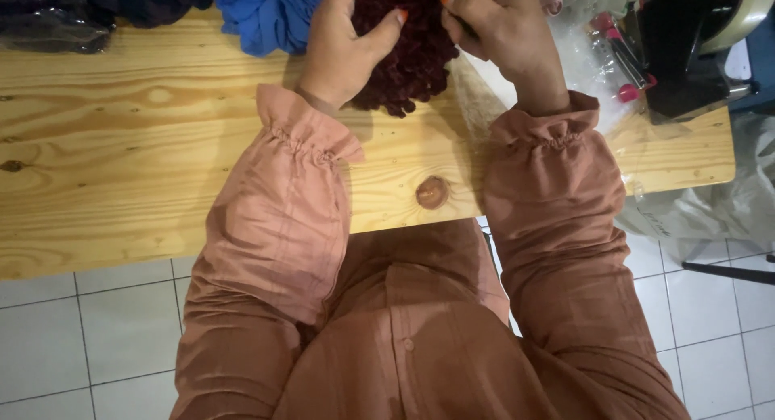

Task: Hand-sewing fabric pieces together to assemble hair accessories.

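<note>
We see both hands at the far edge of a pale wooden table (161,154), working on a dark maroon ruffled cloth (412,61) that lies bunched on the wood near the top of the view. The left hand (343,53) rests on the cloth's left side, its fingers curled over the ruffles and its thumb pressed into them, so it grips the cloth. The right hand (500,33) is closed around a thin dark tool (452,12) (too little of it shows for us to tell what kind), with the tool's tip at the upper right of the cloth. Both thumbnails are painted orange.

Just left of the cloth, and touching it, lies a blue fabric (266,16); farther left, at the table's corner, sits a dark bundle in clear plastic (48,20). To the right of the right hand we see a clear plastic bag (589,65) holding small pink-capped items (626,89), and beside it a black machine (686,57) at the table's right end. A knot (432,192) marks the wood between the two forearms.

Both arms wear loose rust-coloured sleeves (274,226) gathered at the wrist. Under the table is a white tiled floor (105,331), and a grey plastic sack (702,210) lies by the table's right side.
</note>
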